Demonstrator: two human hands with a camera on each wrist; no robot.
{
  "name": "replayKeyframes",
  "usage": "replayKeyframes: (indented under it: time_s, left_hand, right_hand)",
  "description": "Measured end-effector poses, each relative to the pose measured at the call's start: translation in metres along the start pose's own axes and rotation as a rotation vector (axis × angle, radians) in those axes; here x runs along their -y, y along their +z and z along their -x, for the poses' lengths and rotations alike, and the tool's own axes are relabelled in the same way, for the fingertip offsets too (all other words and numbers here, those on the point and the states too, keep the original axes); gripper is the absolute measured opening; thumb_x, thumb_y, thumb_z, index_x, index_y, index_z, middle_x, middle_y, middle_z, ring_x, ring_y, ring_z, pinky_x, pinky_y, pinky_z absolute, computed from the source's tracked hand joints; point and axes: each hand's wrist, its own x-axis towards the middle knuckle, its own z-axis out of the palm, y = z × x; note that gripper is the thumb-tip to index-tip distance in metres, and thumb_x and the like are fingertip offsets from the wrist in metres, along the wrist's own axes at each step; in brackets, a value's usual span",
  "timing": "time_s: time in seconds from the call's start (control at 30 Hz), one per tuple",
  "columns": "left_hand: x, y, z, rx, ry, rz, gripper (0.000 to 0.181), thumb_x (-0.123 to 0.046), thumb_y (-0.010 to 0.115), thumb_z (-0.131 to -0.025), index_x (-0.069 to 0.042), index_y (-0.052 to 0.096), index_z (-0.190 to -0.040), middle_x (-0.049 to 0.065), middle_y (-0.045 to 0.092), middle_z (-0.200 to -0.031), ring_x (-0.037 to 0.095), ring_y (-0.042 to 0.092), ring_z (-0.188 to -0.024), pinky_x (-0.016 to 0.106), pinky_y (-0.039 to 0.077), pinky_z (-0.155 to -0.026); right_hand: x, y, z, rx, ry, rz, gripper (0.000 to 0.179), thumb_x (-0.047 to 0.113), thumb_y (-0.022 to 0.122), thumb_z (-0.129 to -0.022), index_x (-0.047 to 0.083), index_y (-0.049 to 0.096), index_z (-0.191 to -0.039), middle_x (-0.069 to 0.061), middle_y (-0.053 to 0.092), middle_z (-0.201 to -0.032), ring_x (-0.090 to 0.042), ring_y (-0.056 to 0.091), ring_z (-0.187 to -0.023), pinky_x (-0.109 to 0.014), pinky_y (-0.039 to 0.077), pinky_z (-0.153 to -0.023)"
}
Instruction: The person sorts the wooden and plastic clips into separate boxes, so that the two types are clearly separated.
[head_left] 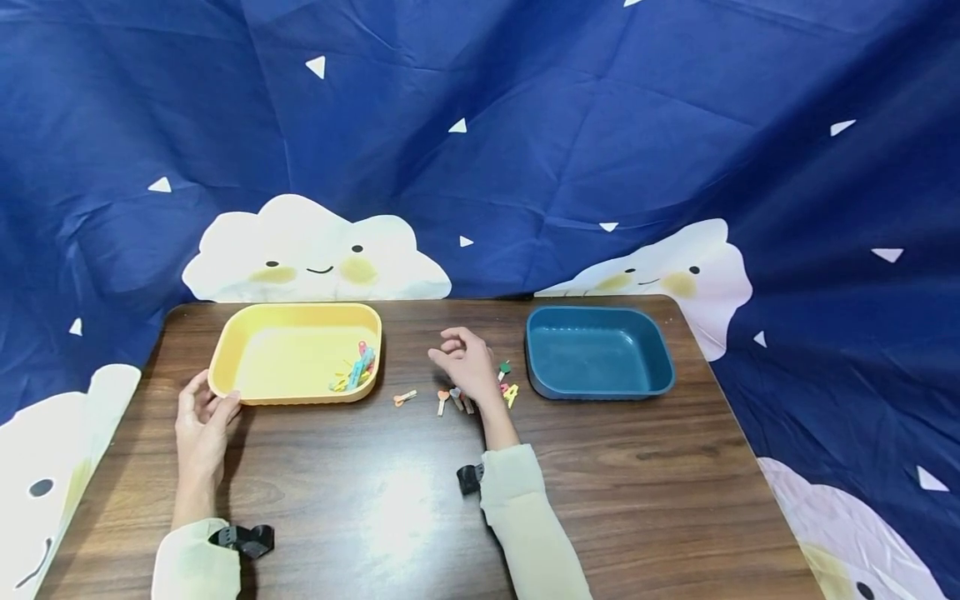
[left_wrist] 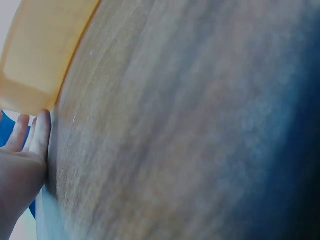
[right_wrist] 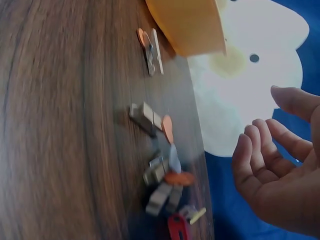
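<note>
My left hand [head_left: 201,425] holds the near left corner of a yellow bin [head_left: 255,350], thumb on its front wall and fingers at its left side. Several small colored clothespins [head_left: 355,377] lie in the bin's right end. My right hand [head_left: 468,364] is raised over the table between two bins, its fingers loosely bent with nothing between them. Below it lie several small wooden clothespins [right_wrist: 146,119] with orange and grey tops. A yellow clothespin [head_left: 511,394] and a green-topped clothespin [head_left: 504,369] are to its right, partly beside the wrist.
A dark blue bin [head_left: 600,393] stands on the right of the wooden table [head_left: 637,483], with no clothespins visible in it. One orange-topped clothespin [head_left: 405,398] lies apart, near the yellow bin. A blue cloth with clouds [head_left: 480,183] hangs behind the table.
</note>
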Motion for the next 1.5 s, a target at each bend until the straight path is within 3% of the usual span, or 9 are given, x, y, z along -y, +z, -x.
replayKeyframes:
  time_s: [0.2, 0.37, 0.7, 0.93, 1.13, 1.27, 1.5]
  left_hand:
    - [0.001, 0.001, 0.0, 0.005, 0.006, -0.003, 0.056, 0.008, 0.066, -0.093, -0.016, 0.051, -0.141, 0.003, 0.054, -0.12, 0.008, 0.06, -0.1, 0.013, 0.055, -0.075]
    - [0.002, 0.0, 0.0, 0.003, 0.012, -0.001, 0.055, 0.008, 0.065, -0.093, -0.016, 0.051, -0.141, 0.004, 0.054, -0.121, 0.009, 0.059, -0.101, 0.013, 0.055, -0.075]
    - [0.003, 0.0, 0.001, 0.006, 0.012, 0.002, 0.055, 0.007, 0.067, -0.093, -0.016, 0.052, -0.141, 0.003, 0.055, -0.12, 0.009, 0.059, -0.101, 0.013, 0.055, -0.075]
    - [0.002, 0.0, 0.0, 0.008, 0.017, 0.024, 0.055, 0.009, 0.066, -0.093, -0.015, 0.052, -0.141, 0.004, 0.055, -0.121, 0.009, 0.06, -0.101, 0.014, 0.055, -0.077]
    - [0.001, 0.001, 0.0, 0.009, 0.023, 0.006, 0.055, 0.008, 0.067, -0.093, -0.015, 0.053, -0.14, 0.002, 0.056, -0.12, 0.009, 0.059, -0.1, 0.014, 0.055, -0.077]
    - [0.001, 0.002, 0.0, 0.007, 0.018, 0.015, 0.055, 0.008, 0.067, -0.093, -0.015, 0.052, -0.141, 0.003, 0.055, -0.12, 0.009, 0.059, -0.1, 0.014, 0.055, -0.077]
    - [0.001, 0.001, 0.001, 0.007, 0.018, 0.012, 0.056, 0.008, 0.067, -0.093, -0.016, 0.052, -0.141, 0.003, 0.055, -0.12, 0.009, 0.059, -0.101, 0.014, 0.055, -0.078]
  right_hand:
    - [-0.011, -0.015, 0.005, -0.033, 0.039, -0.035, 0.037, 0.018, 0.08, -0.088, 0.004, 0.069, -0.12, -0.005, 0.068, -0.098, -0.014, 0.063, -0.081, -0.027, 0.056, -0.064]
    - [-0.021, -0.026, 0.008, -0.064, 0.048, 0.004, 0.038, 0.019, 0.08, -0.088, 0.001, 0.069, -0.119, -0.005, 0.069, -0.097, -0.019, 0.066, -0.086, -0.027, 0.052, -0.074]
    - [-0.032, -0.041, 0.019, -0.078, 0.076, 0.065, 0.038, 0.022, 0.079, -0.089, 0.001, 0.069, -0.12, -0.008, 0.07, -0.102, -0.023, 0.068, -0.091, -0.038, 0.055, -0.082]
    - [-0.037, -0.049, 0.025, -0.1, 0.125, 0.162, 0.037, 0.024, 0.079, -0.088, 0.004, 0.07, -0.118, -0.008, 0.071, -0.104, -0.022, 0.07, -0.091, -0.038, 0.056, -0.08]
    - [-0.043, -0.052, 0.027, -0.066, 0.155, 0.271, 0.036, 0.025, 0.081, -0.087, 0.005, 0.07, -0.116, -0.009, 0.069, -0.105, -0.021, 0.067, -0.089, -0.04, 0.055, -0.079]
    - [-0.048, -0.051, 0.028, -0.051, 0.159, 0.355, 0.037, 0.024, 0.085, -0.083, 0.007, 0.071, -0.112, -0.007, 0.067, -0.101, -0.02, 0.062, -0.084, -0.039, 0.051, -0.078]
    - [-0.052, -0.05, 0.028, -0.022, 0.131, 0.445, 0.028, 0.017, 0.089, -0.075, 0.01, 0.075, -0.098, -0.008, 0.063, -0.104, -0.027, 0.057, -0.095, -0.042, 0.049, -0.084]
